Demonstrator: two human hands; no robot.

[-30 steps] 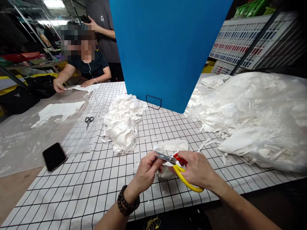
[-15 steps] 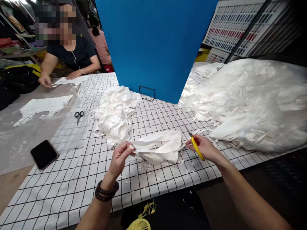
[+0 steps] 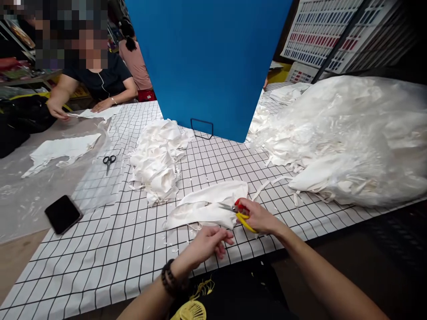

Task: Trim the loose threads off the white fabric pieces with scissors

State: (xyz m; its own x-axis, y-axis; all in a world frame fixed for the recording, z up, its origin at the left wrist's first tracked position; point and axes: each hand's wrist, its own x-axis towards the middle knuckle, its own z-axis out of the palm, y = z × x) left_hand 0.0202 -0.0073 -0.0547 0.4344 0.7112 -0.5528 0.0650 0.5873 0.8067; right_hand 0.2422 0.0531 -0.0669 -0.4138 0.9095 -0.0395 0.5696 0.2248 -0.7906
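Observation:
My right hand [image 3: 258, 216] is closed around a pair of scissors [image 3: 246, 221] with red and yellow handles; the blades point left over a white cloth piece [image 3: 203, 213]. That cloth lies loosely folded on the checked tabletop, small white scraps around it. My left hand [image 3: 211, 242], below a dark bead bracelet, hovers at the cloth's near edge with its fingers loosely bent and apart. I see nothing held in it. A heap of white cloth pieces [image 3: 158, 162] rests beyond, to the left.
A large clear plastic bag [image 3: 367, 133] of white pieces fills the right side. A blue board [image 3: 207, 66] stands at the back. Dark scissors [image 3: 108, 163] and a phone [image 3: 63, 214] lie left. Across the table, a co-worker's hands [image 3: 103, 105] handle white cloth.
My left hand has let go of the cloth and moved right and nearer to me. My right hand has moved left with the scissors, which now point across the cloth.

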